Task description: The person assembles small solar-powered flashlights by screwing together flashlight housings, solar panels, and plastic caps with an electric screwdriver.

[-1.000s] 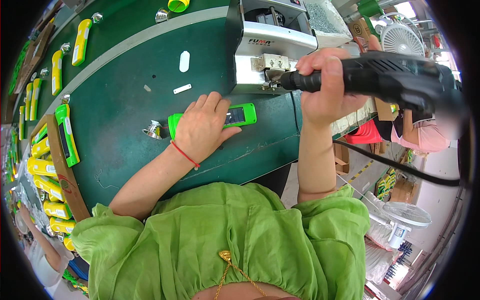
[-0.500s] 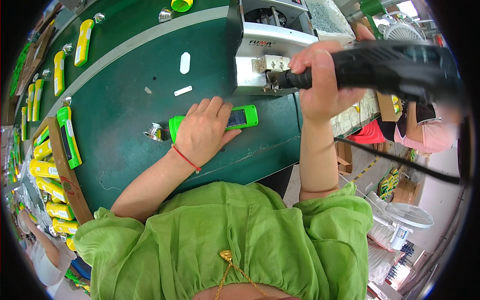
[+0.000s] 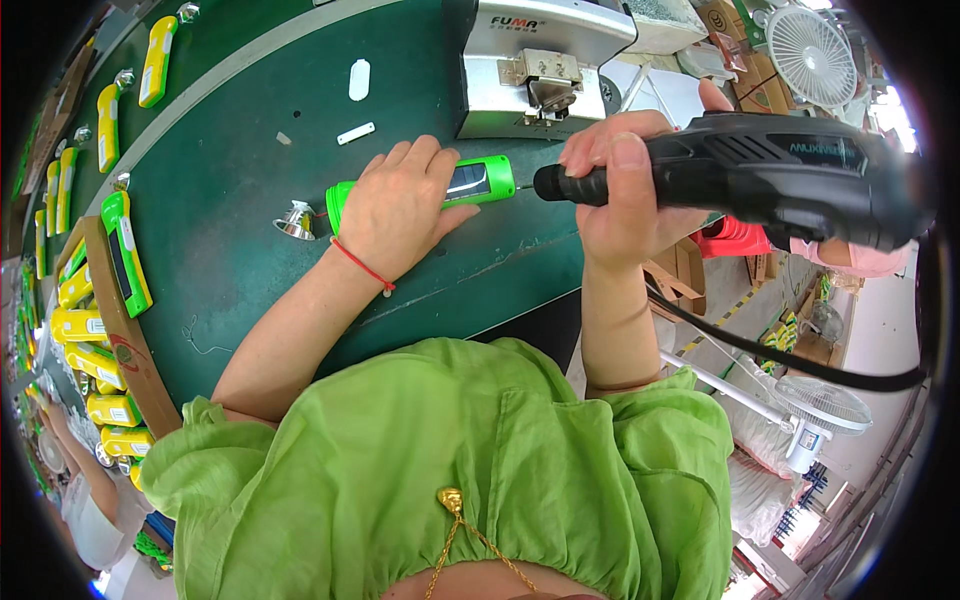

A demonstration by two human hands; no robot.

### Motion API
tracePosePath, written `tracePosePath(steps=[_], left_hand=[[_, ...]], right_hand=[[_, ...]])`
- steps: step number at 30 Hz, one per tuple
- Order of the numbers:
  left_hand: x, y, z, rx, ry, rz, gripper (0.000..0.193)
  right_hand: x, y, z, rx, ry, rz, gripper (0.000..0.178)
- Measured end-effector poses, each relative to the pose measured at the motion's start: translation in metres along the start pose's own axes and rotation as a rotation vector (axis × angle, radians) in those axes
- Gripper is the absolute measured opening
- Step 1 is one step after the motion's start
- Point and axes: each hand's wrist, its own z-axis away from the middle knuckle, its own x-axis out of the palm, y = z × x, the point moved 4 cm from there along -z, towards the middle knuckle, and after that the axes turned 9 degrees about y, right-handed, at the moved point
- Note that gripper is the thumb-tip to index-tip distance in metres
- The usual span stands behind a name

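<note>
My left hand (image 3: pixel 394 207) is closed over a bright green flashlight body (image 3: pixel 500 178) lying on the green bench, its dark solar panel (image 3: pixel 467 183) uncovered beside my fingers. At its left end a shiny reflector (image 3: pixel 297 221) hangs on by a short red wire. My right hand (image 3: pixel 628 190) grips a black electric screwdriver (image 3: pixel 765 165) held sideways. The thin bit of the screwdriver reaches the right end of the flashlight body. Whether a screw sits on the bit is too small to tell.
A metal screw feeder (image 3: pixel 545 70) stands behind the screwdriver. White flat pieces (image 3: pixel 359 80) lie on the green bench (image 3: pixel 230 220). On the left are a cardboard box (image 3: pixel 130 330) of yellow flashlights and a green-and-yellow flashlight (image 3: pixel 125 250). A black cord (image 3: pixel 790 355) trails right.
My right hand has brought the screwdriver from the screw feeder down to the right end of the flashlight. The left hand still holds the flashlight; the whole view has shifted slightly.
</note>
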Motion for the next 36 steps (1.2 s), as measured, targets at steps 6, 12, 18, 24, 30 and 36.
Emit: tracePosePath(steps=[6,12,18,24,30,36], left_hand=[[0.0,0.001,0.001,-0.002,0.015,0.005,0.046],[0.0,0.0,0.001,-0.004,0.001,0.016,0.047],[-0.006,0.0,0.004,-0.058,-0.067,0.011,0.054],[-0.069,-0.041,0.032,0.006,-0.09,0.065,0.075],[-0.062,-0.068,0.049,-0.055,-0.011,0.26,0.057],[-0.044,-0.049,0.026,0.008,-0.006,0.271,0.057]], right_hand=[[0.0,0.001,0.014,-0.014,-0.004,0.119,0.057],[-0.002,0.014,0.031,-0.124,-0.171,0.362,0.06],[0.001,0.014,0.03,-0.122,-0.201,0.457,0.062],[-0.005,0.016,0.026,-0.084,-0.152,0.4,0.061],[0.001,0.019,0.022,0.011,-0.029,0.335,0.062],[0.01,-0.008,-0.048,-0.025,0.051,-0.091,0.065]])
